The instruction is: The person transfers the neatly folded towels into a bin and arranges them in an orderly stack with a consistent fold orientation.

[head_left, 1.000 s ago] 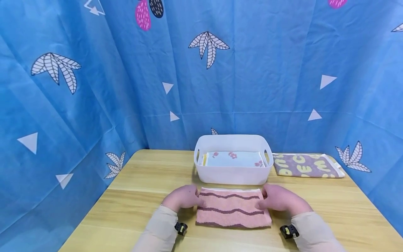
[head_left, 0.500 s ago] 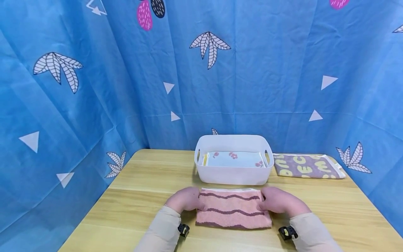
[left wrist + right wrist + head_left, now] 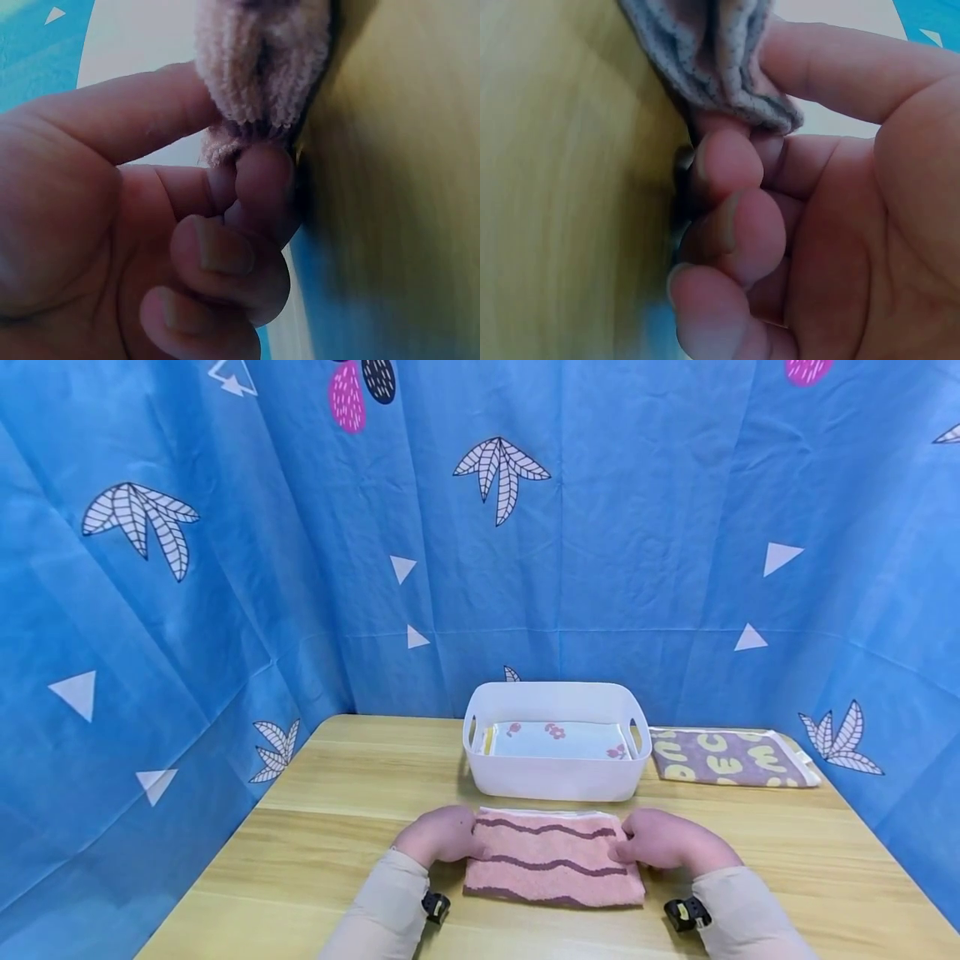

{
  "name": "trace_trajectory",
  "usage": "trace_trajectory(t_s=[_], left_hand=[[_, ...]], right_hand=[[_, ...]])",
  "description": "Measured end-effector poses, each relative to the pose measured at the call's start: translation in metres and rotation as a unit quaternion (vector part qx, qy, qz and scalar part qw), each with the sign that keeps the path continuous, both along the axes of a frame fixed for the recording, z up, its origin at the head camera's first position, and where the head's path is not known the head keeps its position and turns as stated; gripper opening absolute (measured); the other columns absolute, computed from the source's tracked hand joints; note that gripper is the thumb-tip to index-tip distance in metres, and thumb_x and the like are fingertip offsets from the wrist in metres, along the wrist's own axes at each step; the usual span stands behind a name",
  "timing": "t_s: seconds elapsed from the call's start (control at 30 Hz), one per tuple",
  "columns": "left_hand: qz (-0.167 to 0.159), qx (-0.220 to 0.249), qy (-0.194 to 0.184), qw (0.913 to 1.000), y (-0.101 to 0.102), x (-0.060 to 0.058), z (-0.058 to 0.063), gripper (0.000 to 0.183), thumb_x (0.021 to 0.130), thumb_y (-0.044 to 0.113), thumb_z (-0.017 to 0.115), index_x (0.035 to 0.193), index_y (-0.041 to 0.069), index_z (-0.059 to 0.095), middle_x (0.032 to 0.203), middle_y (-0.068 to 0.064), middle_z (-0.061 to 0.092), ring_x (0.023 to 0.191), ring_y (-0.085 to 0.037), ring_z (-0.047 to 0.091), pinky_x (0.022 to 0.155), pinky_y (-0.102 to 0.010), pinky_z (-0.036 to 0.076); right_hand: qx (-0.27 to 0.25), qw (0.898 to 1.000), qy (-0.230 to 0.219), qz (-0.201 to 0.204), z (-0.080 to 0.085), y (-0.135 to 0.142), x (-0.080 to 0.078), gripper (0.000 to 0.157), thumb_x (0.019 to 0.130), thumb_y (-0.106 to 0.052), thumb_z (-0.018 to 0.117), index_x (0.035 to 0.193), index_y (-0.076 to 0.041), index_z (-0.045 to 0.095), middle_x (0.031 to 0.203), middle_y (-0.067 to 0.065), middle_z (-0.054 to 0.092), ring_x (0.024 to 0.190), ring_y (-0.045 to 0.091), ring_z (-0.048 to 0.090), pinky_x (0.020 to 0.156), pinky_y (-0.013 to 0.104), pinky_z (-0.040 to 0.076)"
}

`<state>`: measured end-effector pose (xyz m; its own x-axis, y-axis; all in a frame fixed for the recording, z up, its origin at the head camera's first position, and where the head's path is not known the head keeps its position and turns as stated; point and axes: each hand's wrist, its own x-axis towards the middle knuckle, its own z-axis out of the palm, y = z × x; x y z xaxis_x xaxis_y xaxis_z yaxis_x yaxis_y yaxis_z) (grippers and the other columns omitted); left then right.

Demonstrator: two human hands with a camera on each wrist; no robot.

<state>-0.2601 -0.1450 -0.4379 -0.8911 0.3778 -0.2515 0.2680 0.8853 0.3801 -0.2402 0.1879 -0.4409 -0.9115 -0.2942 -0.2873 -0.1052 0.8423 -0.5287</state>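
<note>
A folded pink towel (image 3: 551, 852) with wavy maroon stripes lies in front of the white basket. My left hand (image 3: 442, 837) pinches its left edge, thumb on top and fingers curled beneath. At the opposite edge, my right hand (image 3: 663, 839) holds the towel the same way. In the left wrist view, the towel's fluffy fold (image 3: 262, 67) sits between thumb and fingers, close over the table. The right wrist view shows the stacked layers of the towel's edge (image 3: 720, 60) in the right hand's pinch.
Just behind the towel stands the white basket (image 3: 555, 779), holding a folded pale cloth (image 3: 558, 741) with pink flowers. A folded purple towel (image 3: 727, 758) with yellow letters lies right of it on the wooden table (image 3: 322, 827). Blue curtain (image 3: 637, 527) hangs around the table.
Both hands keep their pinch on the pink towel. Its front edge has shifted very slightly left and toward me; the basket and purple towel stay in place.
</note>
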Motion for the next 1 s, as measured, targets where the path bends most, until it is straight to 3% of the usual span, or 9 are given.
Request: trace_trajectory(t_s=[0.17, 0.47, 0.8, 1.0], left_hand=[[-0.022, -0.007, 0.007, 0.9997, -0.002, -0.003, -0.001, 0.03, 0.082, 0.031, 0.067, 0.06, 0.014, 0.057, 0.055, 0.002, 0.046, 0.047, -0.014, 0.043, 0.047, -0.03, 0.036], [-0.036, 0.002, -0.002, 0.9994, -0.005, -0.004, 0.004, 0.026, 0.086, 0.024, 0.059, 0.063, 0.013, 0.058, 0.056, 0.001, 0.048, 0.047, -0.014, 0.044, 0.047, -0.03, 0.038], [-0.018, 0.04, -0.019, 0.9988, -0.009, -0.003, 0.006, 0.021, 0.089, 0.026, 0.058, 0.07, 0.016, 0.061, 0.059, 0.001, 0.05, 0.051, -0.015, 0.047, 0.05, -0.032, 0.038], [-0.039, 0.054, 0.003, 0.9978, -0.013, -0.005, 0.009, 0.017, 0.088, 0.03, 0.059, 0.076, 0.019, 0.062, 0.063, 0.002, 0.052, 0.055, -0.014, 0.048, 0.054, -0.032, 0.041]], right_hand=[[-0.014, 1.0, -0.002, 0.01, 0.002, 0.003, -0.001, 0.03, 0.086, -0.031, 0.066, 0.065, -0.012, 0.055, 0.055, 0.001, 0.052, 0.046, 0.015, 0.046, 0.048, 0.033, 0.039], [-0.018, 0.997, 0.027, 0.067, 0.003, 0.009, -0.005, 0.033, 0.09, -0.033, 0.06, 0.065, -0.013, 0.058, 0.054, 0.001, 0.056, 0.046, 0.014, 0.047, 0.05, 0.032, 0.039], [-0.034, 0.996, 0.037, 0.077, 0.007, 0.011, -0.002, 0.03, 0.091, -0.033, 0.058, 0.068, -0.014, 0.057, 0.057, 0.002, 0.057, 0.048, 0.014, 0.048, 0.05, 0.032, 0.039], [-0.048, 0.993, 0.049, 0.091, 0.01, 0.011, -0.001, 0.028, 0.093, -0.034, 0.056, 0.071, -0.017, 0.058, 0.059, 0.0, 0.057, 0.051, 0.014, 0.051, 0.05, 0.032, 0.04]])
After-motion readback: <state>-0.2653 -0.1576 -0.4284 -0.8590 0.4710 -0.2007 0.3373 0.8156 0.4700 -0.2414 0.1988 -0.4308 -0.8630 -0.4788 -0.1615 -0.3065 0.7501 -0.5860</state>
